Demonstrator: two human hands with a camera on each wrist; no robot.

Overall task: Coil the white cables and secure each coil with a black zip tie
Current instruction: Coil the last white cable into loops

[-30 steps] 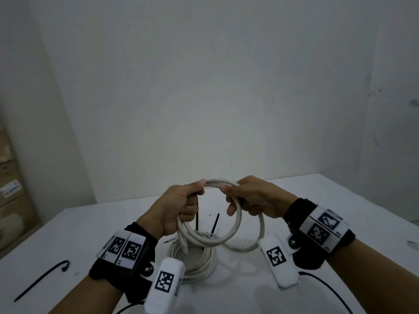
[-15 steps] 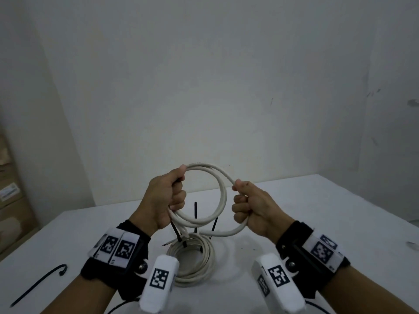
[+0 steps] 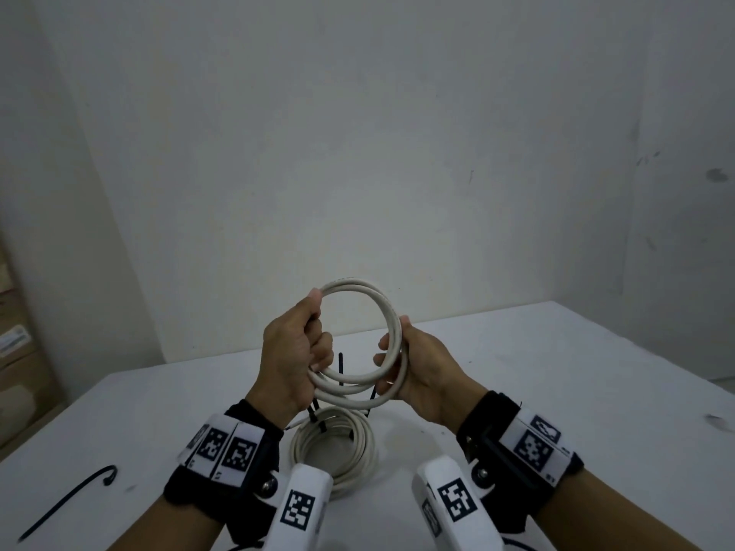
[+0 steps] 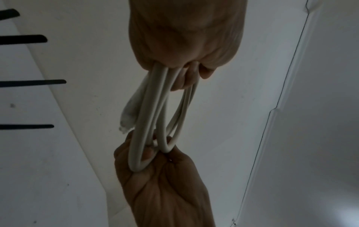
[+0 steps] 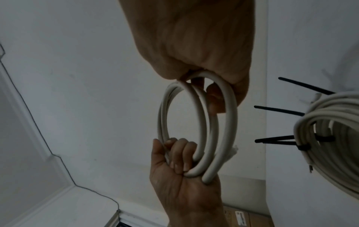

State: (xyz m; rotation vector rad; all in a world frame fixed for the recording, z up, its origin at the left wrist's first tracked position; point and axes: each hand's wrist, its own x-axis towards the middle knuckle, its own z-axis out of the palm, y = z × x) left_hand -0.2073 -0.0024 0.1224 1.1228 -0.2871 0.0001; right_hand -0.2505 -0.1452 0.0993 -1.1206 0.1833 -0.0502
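Your left hand (image 3: pixel 296 347) has its fingers curled tight round the left side of the white cable coil (image 3: pixel 360 340), thumb on top. Your right hand (image 3: pixel 417 367) cups the coil's right side, fingers wrapped loosely round the loops. You hold it in the air above the middle of the table (image 3: pixel 557 371), a cut end poking out near your left fingers.

By my reading this coil looks fully wound but carries no tie yet. Directly below it, a tied coil (image 3: pixel 334 443) lies on the table, several black tie tails sticking up from it, so at least one cable seems done. A loose black zip tie (image 3: pixel 67 497) waits near the table's left edge, likely the next thing to fetch.

The table is white, pushed towards plain pale walls; cardboard boxes (image 3: pixel 16 351) stand at the left.
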